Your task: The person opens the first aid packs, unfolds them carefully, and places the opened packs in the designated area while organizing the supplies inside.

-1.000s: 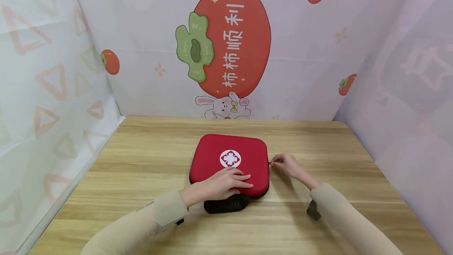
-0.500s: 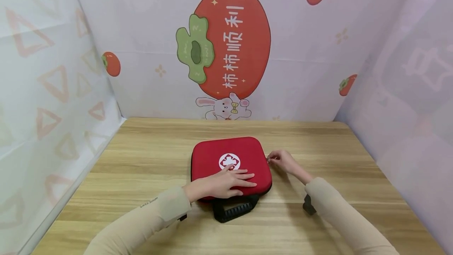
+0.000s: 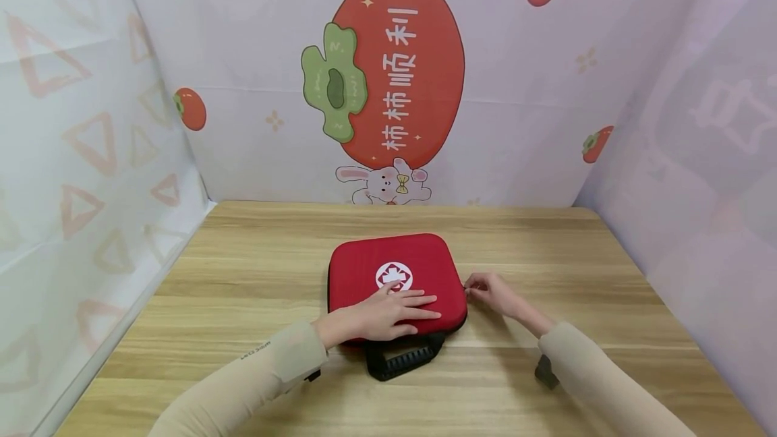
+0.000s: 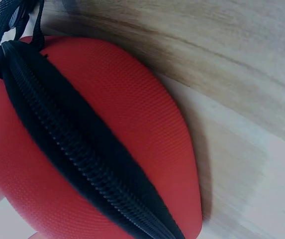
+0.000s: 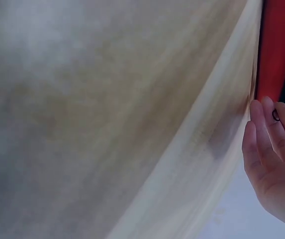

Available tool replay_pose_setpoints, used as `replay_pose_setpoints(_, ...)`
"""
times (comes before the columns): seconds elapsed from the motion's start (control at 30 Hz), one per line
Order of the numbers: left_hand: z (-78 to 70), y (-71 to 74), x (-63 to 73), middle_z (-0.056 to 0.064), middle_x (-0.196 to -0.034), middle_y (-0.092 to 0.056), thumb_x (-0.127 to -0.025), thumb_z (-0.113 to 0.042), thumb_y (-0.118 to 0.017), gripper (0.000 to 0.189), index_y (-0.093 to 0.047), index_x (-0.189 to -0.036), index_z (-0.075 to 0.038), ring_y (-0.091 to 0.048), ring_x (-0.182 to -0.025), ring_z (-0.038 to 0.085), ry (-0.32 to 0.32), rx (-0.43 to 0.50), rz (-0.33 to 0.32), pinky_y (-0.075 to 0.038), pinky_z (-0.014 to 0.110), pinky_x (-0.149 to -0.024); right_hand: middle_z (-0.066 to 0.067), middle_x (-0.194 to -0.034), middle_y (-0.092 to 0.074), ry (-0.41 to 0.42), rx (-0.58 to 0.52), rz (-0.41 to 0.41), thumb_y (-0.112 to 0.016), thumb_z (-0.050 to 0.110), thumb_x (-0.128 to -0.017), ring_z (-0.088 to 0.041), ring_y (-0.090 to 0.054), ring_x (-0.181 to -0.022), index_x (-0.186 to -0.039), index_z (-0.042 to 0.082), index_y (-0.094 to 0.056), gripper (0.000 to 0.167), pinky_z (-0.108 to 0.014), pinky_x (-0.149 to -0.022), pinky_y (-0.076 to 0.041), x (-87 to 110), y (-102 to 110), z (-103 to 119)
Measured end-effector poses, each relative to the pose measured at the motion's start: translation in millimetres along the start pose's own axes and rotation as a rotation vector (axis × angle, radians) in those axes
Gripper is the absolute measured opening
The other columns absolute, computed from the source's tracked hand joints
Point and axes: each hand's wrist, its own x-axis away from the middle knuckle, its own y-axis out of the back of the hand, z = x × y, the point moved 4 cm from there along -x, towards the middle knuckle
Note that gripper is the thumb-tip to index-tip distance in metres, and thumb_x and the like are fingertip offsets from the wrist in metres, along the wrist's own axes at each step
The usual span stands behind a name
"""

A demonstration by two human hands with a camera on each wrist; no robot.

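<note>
Case (image 3: pixel 364 258) lay closed on the table (image 3: pixel 255 275), handle (image 3: pixel 408 360) toward me. My left hand (image 3: pixel 385 315) rested on the lid, fingers straight and spread, its thumb over the lower part of the emblem (image 3: pixel 388 271). My right hand (image 3: pixel 494 295) pinched the zip pull (image 5: pixel 275 115) at the case's right side; fingers hid most of the pull. Left wrist view: zip (image 4: pixel 90 154) cut off at the bottom edge. Right wrist view: case cropped, much blurred.
</note>
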Motion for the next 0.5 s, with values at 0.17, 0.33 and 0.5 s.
replay_pose_setpoints(0.17,0.8,-1.9,-2.0,-0.004,-0.142,-0.03,-0.09,-0.031,-0.048,0.047,-0.036,-0.135,-0.032,-0.026,-0.13,0.017,0.006,0.003,-0.008,-0.021,0.05,-0.1,-0.007,-0.078,-0.062,-0.004,-0.049,0.037,-0.054,-0.005,-0.083,-0.014,-0.057,-0.071,-0.082,-0.002,-0.061,0.008,-0.022,-0.064,-0.047,11.0,-2,2)
replay_pose_setpoints(0.33,4.3,-3.6,-5.8,-0.005,-0.143,-0.028,-0.09,-0.031,-0.047,0.048,-0.034,-0.136,-0.033,-0.024,-0.13,0.016,0.022,-0.003,-0.004,-0.019,0.05,-0.101,-0.01,-0.076,-0.063,-0.004,-0.115,0.076,-0.054,-0.005,-0.083,-0.011,-0.057,-0.07,-0.081,-0.006,-0.061,0.007,-0.021,-0.065,-0.048,24.7,-4,5)
replay_pose_setpoints(0.5,6.2,-3.2,-8.0,-0.005,-0.143,-0.027,-0.09,-0.03,-0.047,0.048,-0.034,-0.136,-0.032,-0.023,-0.131,0.017,0.033,0.009,0.003,-0.018,0.051,-0.101,-0.011,-0.077,-0.064,-0.023,-0.132,0.066,-0.054,-0.003,-0.083,-0.008,-0.057,-0.071,-0.082,-0.006,-0.061,0.007,-0.02,-0.063,-0.048,32.5,-4,10)
